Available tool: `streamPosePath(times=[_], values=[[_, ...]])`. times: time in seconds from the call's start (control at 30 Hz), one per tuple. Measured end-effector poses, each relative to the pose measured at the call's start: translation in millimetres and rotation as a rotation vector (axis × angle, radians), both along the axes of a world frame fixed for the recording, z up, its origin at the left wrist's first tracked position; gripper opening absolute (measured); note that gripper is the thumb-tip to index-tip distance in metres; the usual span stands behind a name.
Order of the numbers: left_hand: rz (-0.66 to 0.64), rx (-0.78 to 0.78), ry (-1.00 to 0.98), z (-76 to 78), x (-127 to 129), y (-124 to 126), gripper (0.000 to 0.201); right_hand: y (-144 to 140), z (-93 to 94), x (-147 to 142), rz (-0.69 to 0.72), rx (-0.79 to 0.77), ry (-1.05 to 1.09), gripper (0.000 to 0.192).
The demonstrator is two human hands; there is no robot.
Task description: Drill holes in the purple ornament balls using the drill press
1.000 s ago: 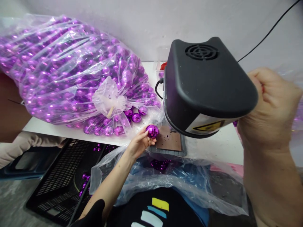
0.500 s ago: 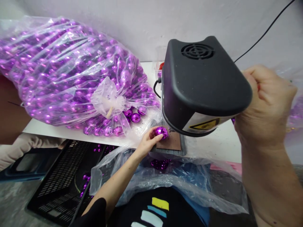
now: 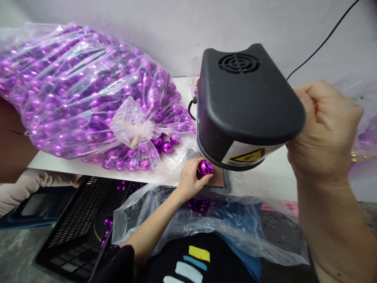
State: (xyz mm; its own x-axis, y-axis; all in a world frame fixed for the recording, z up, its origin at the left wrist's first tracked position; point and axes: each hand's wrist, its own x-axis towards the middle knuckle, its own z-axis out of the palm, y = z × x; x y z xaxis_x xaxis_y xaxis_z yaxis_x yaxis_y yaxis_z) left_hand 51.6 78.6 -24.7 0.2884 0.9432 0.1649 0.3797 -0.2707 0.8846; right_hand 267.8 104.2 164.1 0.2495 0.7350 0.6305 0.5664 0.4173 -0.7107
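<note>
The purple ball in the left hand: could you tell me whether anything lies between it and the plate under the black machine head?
Nothing visible does. The left hand holds the purple ball right at the plate's left edge, just under the front rim of the black machine head. The part of the plate that shows is bare; the rest is hidden by the head.

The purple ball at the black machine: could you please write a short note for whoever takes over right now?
Left hand: holds one purple ball on the plate under the black machine.
Right hand: fisted beside the machine, gripping something red, mostly hidden.
Tied bag of purple balls lies on the table; a few balls in the black crate.
Done: ball placed at plate.
Left: cannot tell.
</note>
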Motion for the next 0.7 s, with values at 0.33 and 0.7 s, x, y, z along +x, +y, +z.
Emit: streamPosePath(times=[0.33, 0.7], values=[[0.032, -0.078, -0.177, -12.9, 11.8, 1.8, 0.045, -3.8, -0.7, 0.4, 0.005, -0.016, 0.001, 0.045], [0.037, -0.200, -0.313, -15.3, 11.6, -3.7, 0.053, -22.5, -11.4, -4.9, -0.137, 0.089, -0.110, 0.038]])
